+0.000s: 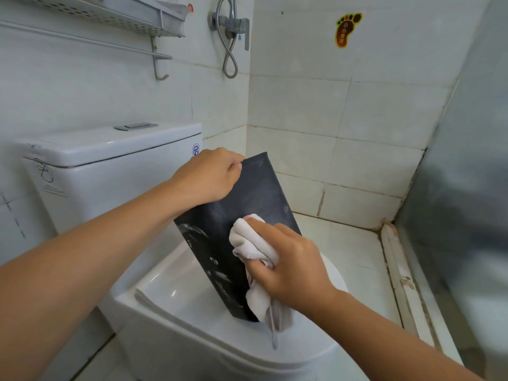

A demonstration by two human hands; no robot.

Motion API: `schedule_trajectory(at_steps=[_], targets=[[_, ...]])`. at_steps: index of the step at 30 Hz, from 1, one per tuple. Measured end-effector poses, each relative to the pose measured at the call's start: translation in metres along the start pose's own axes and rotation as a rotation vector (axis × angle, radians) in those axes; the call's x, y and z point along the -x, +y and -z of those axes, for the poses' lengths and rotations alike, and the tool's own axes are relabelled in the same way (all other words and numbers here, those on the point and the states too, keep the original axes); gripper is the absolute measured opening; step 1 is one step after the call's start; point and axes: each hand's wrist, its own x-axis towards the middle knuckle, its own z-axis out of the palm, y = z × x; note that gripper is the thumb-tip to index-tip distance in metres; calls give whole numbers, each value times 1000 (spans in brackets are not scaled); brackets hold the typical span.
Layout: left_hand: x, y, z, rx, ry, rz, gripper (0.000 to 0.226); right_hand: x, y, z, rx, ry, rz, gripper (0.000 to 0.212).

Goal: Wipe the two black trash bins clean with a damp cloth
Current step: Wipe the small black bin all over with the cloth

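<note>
One black trash bin (247,199) stands tilted on the closed toilet lid (192,298), its dusty, streaked side facing me. My left hand (209,174) grips the bin's upper far edge. My right hand (286,259) holds a bunched white cloth (248,243) and presses it against the bin's side, near the right edge. A loose tail of the cloth hangs down below my hand. No second bin is in view.
The white toilet tank (104,160) stands at the left behind the bin. A metal shelf (110,15) and shower hose (229,50) hang on the tiled wall. A glass partition (467,188) and raised floor sill (398,270) lie at the right.
</note>
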Motion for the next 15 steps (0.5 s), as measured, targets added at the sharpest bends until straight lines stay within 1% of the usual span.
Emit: schedule_trajectory(at_steps=[2,4,6,8,9,10,13,14,15], targets=[[3,-4,3,30,-10,-24,34,-5,7,0,34,33,21,48],[5,-6,6,64,-14,-39,32,-12,20,2,72,71,-114,49],[6,-6,7,74,-18,-57,30,-19,39,6,87,92,-299,42],[6,-2,5,66,-24,-63,32,-20,44,9,104,118,-382,38],[5,0,4,56,-28,-62,33,-18,39,9,111,121,-378,40],[3,2,3,48,-31,-59,33,-15,31,9,118,117,-324,44],[1,5,1,30,-27,-53,35,-1,13,6,34,35,-14,56],[1,4,1,37,-34,-54,35,0,13,4,17,19,42,57],[1,3,2,46,-44,-67,35,-2,17,4,17,21,56,58]])
